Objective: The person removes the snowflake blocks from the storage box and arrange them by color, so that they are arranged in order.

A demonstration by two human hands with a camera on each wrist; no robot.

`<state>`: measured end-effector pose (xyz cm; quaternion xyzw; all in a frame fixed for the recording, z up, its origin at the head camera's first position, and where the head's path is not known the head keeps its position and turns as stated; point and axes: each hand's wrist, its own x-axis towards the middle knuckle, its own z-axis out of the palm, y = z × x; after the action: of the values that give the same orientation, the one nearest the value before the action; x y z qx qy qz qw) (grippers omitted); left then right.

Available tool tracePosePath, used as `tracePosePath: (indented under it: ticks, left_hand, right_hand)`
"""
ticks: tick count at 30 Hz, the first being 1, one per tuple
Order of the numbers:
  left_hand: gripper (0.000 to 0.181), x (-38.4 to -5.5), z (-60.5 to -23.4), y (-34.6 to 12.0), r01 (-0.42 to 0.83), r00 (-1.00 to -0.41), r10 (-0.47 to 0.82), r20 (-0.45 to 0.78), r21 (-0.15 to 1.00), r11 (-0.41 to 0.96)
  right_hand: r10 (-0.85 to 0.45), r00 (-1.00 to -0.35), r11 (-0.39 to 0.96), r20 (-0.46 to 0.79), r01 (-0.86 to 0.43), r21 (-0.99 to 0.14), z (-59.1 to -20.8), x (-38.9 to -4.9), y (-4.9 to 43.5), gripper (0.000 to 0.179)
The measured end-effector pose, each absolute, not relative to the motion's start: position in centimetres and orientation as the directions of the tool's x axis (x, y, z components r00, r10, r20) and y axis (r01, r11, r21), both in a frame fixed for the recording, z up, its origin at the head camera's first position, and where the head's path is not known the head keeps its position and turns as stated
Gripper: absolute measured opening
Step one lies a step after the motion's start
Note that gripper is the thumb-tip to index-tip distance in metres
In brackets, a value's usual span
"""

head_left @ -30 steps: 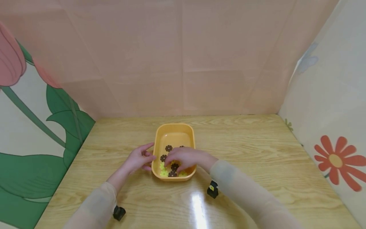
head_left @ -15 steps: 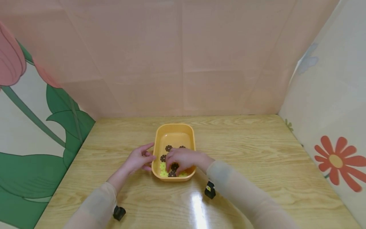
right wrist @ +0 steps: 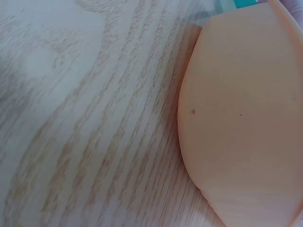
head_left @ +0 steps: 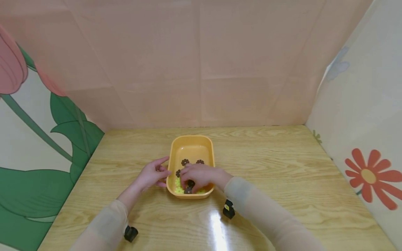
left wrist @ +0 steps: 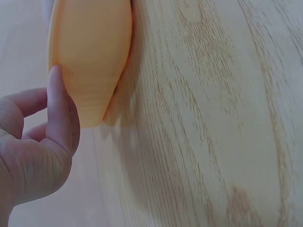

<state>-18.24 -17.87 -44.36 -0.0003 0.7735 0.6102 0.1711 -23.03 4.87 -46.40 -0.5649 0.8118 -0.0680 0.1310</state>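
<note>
An orange-yellow tub (head_left: 192, 139) with rounded corners stands on the table, holding several flower-shaped plastic pieces. Brown flower pieces (head_left: 185, 162) lie in its middle and near part, and yellow flower pieces (head_left: 179, 190) cluster at the near end. My left hand (head_left: 151, 175) is at the tub's left side, its fingers apart; in the left wrist view, one fingertip touches the rim. Inside the tub, my right hand (head_left: 199, 175) reaches down with bent fingers, thumb and fingers spread on either side of brown pieces. Its palm hides some pieces. The right wrist view shows mainly the tub's outer wall (right wrist: 246, 113).
The wood-grain table (head_left: 267, 160) stretches around the tub. A pink sheet (head_left: 201, 62) hangs behind it, with flower-patterned panels on both sides. Small black blocks (head_left: 131, 233) sit at the sleeves near both wrists.
My right hand has shifted slightly left inside the tub, and nearby brown and yellow pieces have slid a little left. More of the far right brown piece shows. My left hand stays in place.
</note>
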Motion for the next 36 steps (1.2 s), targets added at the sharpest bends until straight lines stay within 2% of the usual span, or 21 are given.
tracePosePath:
  ticks: [7,14,24,28,31,36]
  left_hand:
    - [0.069,-18.3,-44.3,-17.9,-0.210,-0.941,0.206,-0.269,0.940,0.269]
    - [0.069,-18.2,-44.3,-17.9,-0.197,-0.944,0.210,-0.256,0.944,0.267]
    - [0.067,-18.1,-44.4,-17.8,-0.193,-0.946,0.207,-0.250,0.946,0.260]
    - [0.066,-18.1,-44.5,-17.7,-0.195,-0.947,0.201,-0.249,0.947,0.254]
    - [0.066,-18.2,-44.5,-17.7,-0.197,-0.949,0.194,-0.250,0.947,0.253]
    - [0.066,-18.1,-44.4,-17.6,-0.199,-0.950,0.185,-0.250,0.946,0.255]
  right_hand:
    - [-0.927,-0.349,0.373,-0.135,-0.890,-0.264,-46.3,-23.1,4.8,0.030]
    - [-0.907,-0.396,0.421,-0.142,-0.843,-0.335,-46.0,-23.0,4.7,0.031]
    - [-0.917,-0.378,0.396,-0.125,-0.835,-0.382,-46.3,-23.0,4.8,0.024]
    - [-0.930,-0.363,0.356,-0.062,-0.843,-0.402,-46.0,-23.3,5.0,0.020]
    - [-0.927,-0.375,0.338,0.005,-0.840,-0.425,-45.3,-23.6,5.5,0.018]
    - [-0.885,-0.452,0.346,0.116,-0.803,-0.485,-43.7,-23.9,7.6,0.018]
